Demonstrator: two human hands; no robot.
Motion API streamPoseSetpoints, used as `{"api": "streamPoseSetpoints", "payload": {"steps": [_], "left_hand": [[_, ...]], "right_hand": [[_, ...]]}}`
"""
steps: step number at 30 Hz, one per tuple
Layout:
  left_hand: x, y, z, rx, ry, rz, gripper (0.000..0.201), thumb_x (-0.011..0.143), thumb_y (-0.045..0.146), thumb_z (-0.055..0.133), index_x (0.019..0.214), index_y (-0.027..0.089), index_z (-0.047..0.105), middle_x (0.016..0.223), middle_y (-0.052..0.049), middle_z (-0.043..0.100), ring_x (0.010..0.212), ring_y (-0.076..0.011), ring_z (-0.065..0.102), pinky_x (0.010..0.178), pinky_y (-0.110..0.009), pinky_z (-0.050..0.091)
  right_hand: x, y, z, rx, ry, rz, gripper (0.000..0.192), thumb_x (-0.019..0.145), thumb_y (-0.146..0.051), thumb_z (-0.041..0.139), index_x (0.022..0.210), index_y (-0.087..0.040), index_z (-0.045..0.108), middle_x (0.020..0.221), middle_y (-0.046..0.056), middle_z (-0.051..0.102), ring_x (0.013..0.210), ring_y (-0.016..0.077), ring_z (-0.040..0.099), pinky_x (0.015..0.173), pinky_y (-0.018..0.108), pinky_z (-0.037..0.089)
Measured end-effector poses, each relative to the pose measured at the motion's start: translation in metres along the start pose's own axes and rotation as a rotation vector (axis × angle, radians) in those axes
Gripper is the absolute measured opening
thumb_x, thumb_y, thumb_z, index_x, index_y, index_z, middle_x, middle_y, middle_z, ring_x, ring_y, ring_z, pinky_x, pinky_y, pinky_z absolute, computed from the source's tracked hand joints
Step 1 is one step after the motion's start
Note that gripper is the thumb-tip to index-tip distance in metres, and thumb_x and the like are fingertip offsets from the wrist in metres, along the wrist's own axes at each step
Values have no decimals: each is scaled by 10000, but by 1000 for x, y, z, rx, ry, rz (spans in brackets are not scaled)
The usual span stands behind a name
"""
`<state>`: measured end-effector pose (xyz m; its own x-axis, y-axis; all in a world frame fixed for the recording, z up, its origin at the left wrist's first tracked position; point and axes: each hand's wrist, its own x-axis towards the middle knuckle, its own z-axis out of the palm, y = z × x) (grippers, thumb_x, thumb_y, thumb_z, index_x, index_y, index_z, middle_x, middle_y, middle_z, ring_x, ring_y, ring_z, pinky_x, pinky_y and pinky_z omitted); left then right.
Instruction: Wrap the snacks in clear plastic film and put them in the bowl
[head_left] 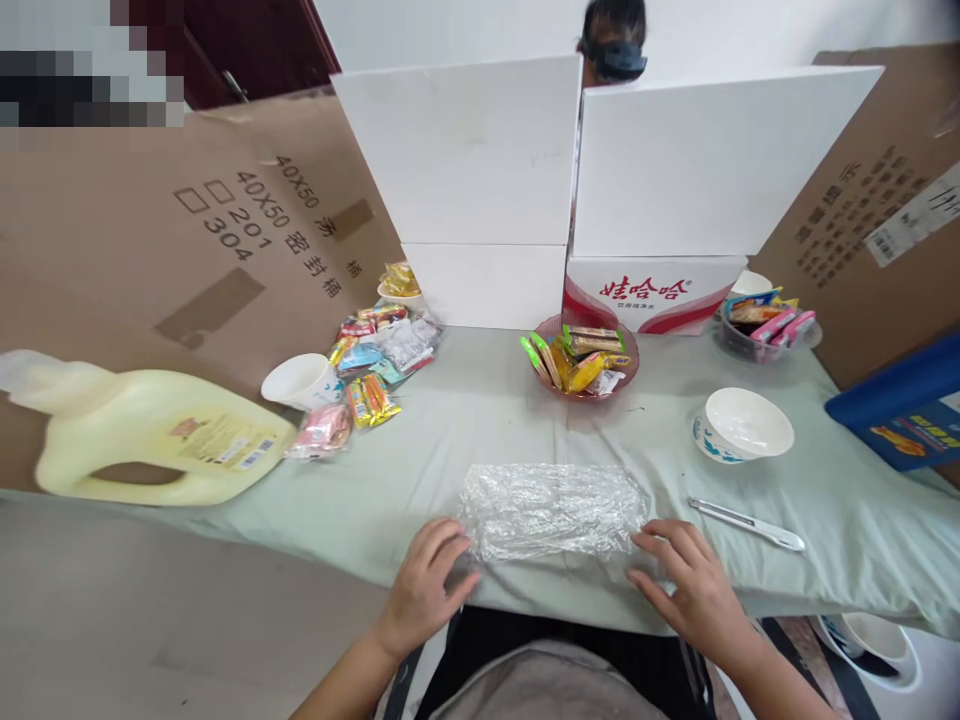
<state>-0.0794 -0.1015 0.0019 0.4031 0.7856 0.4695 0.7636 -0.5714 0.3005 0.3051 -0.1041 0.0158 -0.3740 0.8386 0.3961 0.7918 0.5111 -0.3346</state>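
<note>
A crinkled sheet of clear plastic (555, 510), looking like a folded plastic bag, lies flat on the cloth near the table's front edge. At its left end is my left hand (429, 582), fingertips beside the edge and thumb spread apart. My right hand (694, 582) is at the opposite end, its fingers bent loosely and the thumb separate. Neither hand grips the plastic; whether the fingertips touch it I cannot tell. To the right of the plastic rest white-handled tongs (746, 522), with a white paper bowl (742, 425) behind them.
A pink glass bowl (632, 375) of snacks stands at the middle back. Packaged snacks (386, 345) and a tipped bowl (300, 382) are left, by a large yellow jug (150, 435). White boxes (480, 160) wall the back, a blue container (900, 400) the right. Someone is behind them.
</note>
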Motion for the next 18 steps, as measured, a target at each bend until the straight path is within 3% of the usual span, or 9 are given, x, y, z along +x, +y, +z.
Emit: {"api": "streamPoseSetpoints", "payload": {"steps": [3, 6, 10, 13, 16, 18], "left_hand": [[4, 2, 3, -37, -46, 32, 138, 900, 132, 537, 1013, 188, 595, 1057, -85, 589, 1074, -232, 540, 925, -395, 488], [15, 2, 2, -71, -30, 44, 229, 905, 35, 453, 983, 187, 606, 981, -65, 610, 1026, -200, 555, 895, -355, 500], [29, 2, 3, -74, 17, 74, 272, 891, -1, 419, 947, 182, 612, 913, -56, 615, 953, -187, 563, 842, -335, 513], [30, 4, 3, -102, -64, 107, 288, 863, -15, 393, 873, 181, 604, 874, -49, 612, 940, -189, 561, 827, -337, 512], [27, 8, -4, -126, -115, 71, 303, 796, -17, 375, 872, 178, 594, 942, -72, 602, 990, -216, 552, 860, -389, 495], [30, 13, -11, -133, -86, 37, 286, 790, 21, 403, 946, 171, 590, 1037, -100, 587, 1045, -242, 537, 895, -429, 477]], "right_hand": [[-11, 3, 7, -37, -64, -22, 222, 909, -318, 556, 1114, -266, 623, 1145, 74, 615, 1086, 245, 555, 900, 411, 488], [-7, 9, 9, -28, -38, -30, 187, 937, -255, 496, 1035, -259, 654, 1101, 64, 643, 1037, 219, 581, 876, 386, 498], [0, 16, -1, -50, 30, -24, 201, 943, -208, 470, 1024, -225, 653, 1054, 73, 660, 959, 196, 600, 847, 363, 497], [-6, 19, -9, -76, -24, -64, 188, 937, -222, 487, 1017, -237, 656, 1066, 65, 662, 986, 206, 594, 842, 372, 489], [-16, 19, -18, -81, -100, -54, 200, 912, -340, 545, 1059, -255, 652, 1118, 68, 650, 1036, 230, 587, 854, 390, 489], [-17, 17, -22, -82, -68, -6, 257, 904, -384, 549, 1101, -246, 639, 1155, 82, 637, 1074, 243, 578, 884, 405, 484]]}}
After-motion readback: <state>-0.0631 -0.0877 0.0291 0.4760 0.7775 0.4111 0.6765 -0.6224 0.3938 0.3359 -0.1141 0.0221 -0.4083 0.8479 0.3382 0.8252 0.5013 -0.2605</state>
